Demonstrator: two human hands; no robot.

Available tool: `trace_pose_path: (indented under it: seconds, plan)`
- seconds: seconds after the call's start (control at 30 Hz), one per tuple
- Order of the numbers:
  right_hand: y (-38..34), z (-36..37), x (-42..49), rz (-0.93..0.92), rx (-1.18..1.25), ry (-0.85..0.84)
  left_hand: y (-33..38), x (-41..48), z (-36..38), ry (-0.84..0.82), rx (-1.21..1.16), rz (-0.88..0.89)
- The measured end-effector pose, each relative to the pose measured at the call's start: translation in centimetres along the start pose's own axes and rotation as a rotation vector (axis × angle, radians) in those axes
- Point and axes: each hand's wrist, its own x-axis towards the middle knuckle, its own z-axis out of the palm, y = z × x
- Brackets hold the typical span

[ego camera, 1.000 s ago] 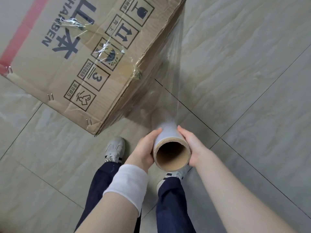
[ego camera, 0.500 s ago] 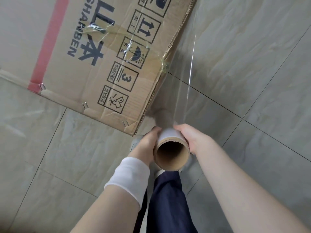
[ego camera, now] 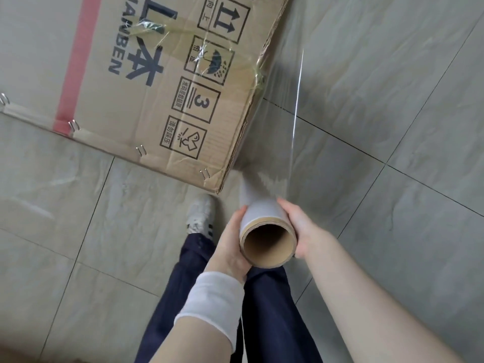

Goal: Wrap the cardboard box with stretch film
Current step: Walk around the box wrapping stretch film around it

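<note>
Brown cardboard fills the upper left: the cardboard box (ego camera: 146, 82) stands on the grey tiled floor (ego camera: 392, 205), its printed handling symbols towards the camera. Just below its near corner both hands grasp the film roll (ego camera: 262, 213), hollow core end-on to the view. The left hand (ego camera: 230, 247), above a white wristband (ego camera: 212, 305), curls round one side, and the right hand (ego camera: 305, 229) wraps the other. A clear sheet of stretch film (ego camera: 282, 121) runs from the roll along the box's right side, its edge glinting.
</note>
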Motion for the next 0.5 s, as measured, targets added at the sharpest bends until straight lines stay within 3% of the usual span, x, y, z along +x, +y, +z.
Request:
trace_pose_path:
  seconds: [0.13,0.27,0.37,0.5]
  plan:
    - [0.7,2.1,0.3,-0.019,-0.058,0.072,2.4,1.4,-1.1,0.245,0.435,0.146]
    - [1.5,4.1,1.1,-0.023,-0.055,0.131,5.4,1.6,-1.7,0.152,0.724,0.059]
    - [2.6,3.8,1.3,-0.011,0.011,0.186,6.1,1.4,-2.6,0.124,0.783,0.025]
    - [4.6,3.6,1.8,0.017,0.178,0.135,5.7,1.3,-4.1,0.112,0.608,0.028]
